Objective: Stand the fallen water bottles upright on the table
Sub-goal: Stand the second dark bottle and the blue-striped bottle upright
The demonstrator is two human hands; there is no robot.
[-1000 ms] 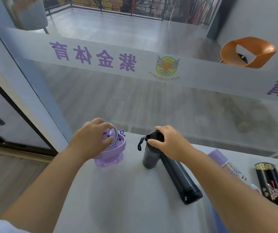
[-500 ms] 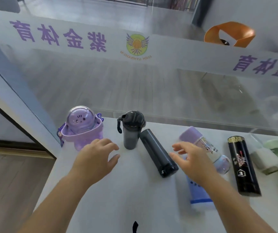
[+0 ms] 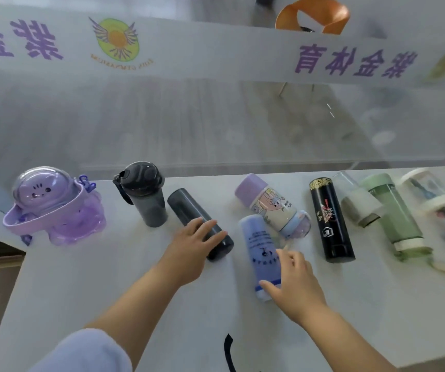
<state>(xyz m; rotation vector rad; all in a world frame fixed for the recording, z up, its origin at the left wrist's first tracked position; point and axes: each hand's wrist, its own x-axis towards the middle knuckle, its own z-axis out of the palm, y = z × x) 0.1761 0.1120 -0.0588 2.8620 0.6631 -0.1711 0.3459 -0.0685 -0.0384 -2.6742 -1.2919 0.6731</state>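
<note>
On the white table (image 3: 81, 277) two bottles stand upright at the left: a purple cartoon bottle (image 3: 54, 208) and a dark grey sport bottle (image 3: 146, 194). A dark grey cylinder bottle (image 3: 186, 208) lies on its side, and my left hand (image 3: 194, 248) is laid over its near end, fingers curled across it. Beside it lies a blue bottle (image 3: 259, 240); my right hand (image 3: 293, 283) grips its near end between thumb and fingers. Further right lie a purple-capped cartoon bottle (image 3: 272, 205), a black bottle (image 3: 328, 218) and a green bottle (image 3: 393, 210).
A glass wall with a printed white band runs along the table's far edge. A clear grey-sleeved bottle (image 3: 358, 202) and clear containers (image 3: 436, 197) lie at the far right. A black strap (image 3: 228, 350) hangs by the near edge. The table's left edge drops off beside the purple bottle.
Both hands let go of the two upright bottles at the left and moved right. The left hand has come down on the lying dark grey bottle, the right on the blue one.
</note>
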